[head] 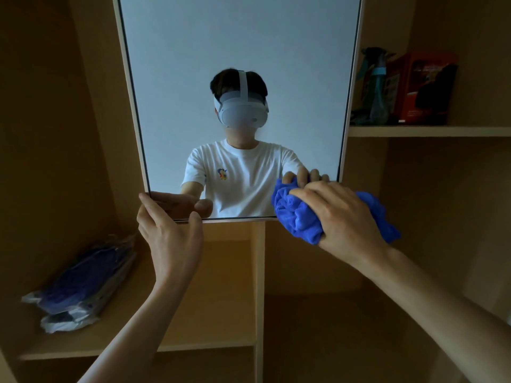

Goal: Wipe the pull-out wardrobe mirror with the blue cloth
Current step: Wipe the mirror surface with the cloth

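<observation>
mirror point(240, 51): flat glossy rectangle in a thin pale frame, rising above both hands.
left hand point(171, 233): thumb and fingers clamped on the mirror's lower left corner.
right hand point(343, 217): fingers curled over the blue cloth point(298, 217), pressing it against the glass at the lower right corner.
blue cloth: soft, fuzzy, bunched into a crumpled wad under the right palm, with folds spilling out either side.
shelves point(221, 286): smooth tan wood behind both hands.
packet point(83, 283): crinkly clear plastic around dark blue fabric, below and left of the left hand.
spray bottle point(376, 87), red box point(420, 89): above and right of the right hand.

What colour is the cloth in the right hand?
The cloth is bright blue; head view shows it.
</observation>
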{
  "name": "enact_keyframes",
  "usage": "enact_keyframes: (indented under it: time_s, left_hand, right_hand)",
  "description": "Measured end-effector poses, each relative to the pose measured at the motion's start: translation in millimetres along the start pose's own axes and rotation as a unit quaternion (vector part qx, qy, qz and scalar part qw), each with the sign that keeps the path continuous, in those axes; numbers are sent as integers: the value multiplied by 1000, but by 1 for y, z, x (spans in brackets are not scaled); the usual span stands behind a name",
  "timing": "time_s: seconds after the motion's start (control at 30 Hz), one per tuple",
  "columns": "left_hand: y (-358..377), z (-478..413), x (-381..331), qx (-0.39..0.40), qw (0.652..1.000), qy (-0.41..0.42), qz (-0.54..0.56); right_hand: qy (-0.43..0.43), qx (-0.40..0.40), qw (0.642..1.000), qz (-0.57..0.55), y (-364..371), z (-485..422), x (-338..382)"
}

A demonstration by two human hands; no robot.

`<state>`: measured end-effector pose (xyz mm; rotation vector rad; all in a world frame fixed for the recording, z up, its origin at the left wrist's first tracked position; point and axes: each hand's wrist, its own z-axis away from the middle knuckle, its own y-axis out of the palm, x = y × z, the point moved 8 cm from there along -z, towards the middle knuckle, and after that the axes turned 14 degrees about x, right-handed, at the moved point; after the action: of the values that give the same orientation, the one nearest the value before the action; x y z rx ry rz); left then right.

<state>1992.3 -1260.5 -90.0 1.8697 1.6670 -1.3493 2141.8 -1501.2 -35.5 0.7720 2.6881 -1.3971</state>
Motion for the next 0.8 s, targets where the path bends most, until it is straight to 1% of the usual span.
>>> enact_keyframes:
  time_s: [0.1, 0.2, 0.27, 0.37, 0.57, 0.67, 0.73, 0.8]
  left_hand:
    - [-1, 0, 0, 2, 1000, 1, 2]
    - [-3, 1, -1, 10, 1000, 3, 0]
    - [-5, 1, -1, 17, 1000, 4, -1]
    - [-7, 0, -1, 29, 1000, 3, -3]
    - [-8, -1, 2, 40, 999, 2, -2]
    - [-10, -1, 2, 40, 999, 6, -8]
    - [-11, -1, 3, 39, 999, 6, -12]
    - [-11, -2, 4, 38, 999, 6, -12]
  right_hand:
    - [-2, 6, 1000, -6, 8, 9, 0]
    - [-2, -9, 1000, -7, 6, 9, -3]
    - [18, -37, 999, -16, -1, 9, -7]
    - [73, -79, 992, -60, -10, 8, -23]
    - [156, -144, 967, -143, -35, -1, -51]
    - [155, -202, 951, -177, -36, 9, -50]
    - [150, -223, 944, -192, -31, 16, -50]
    - [165, -237, 935, -204, -21, 22, -56]
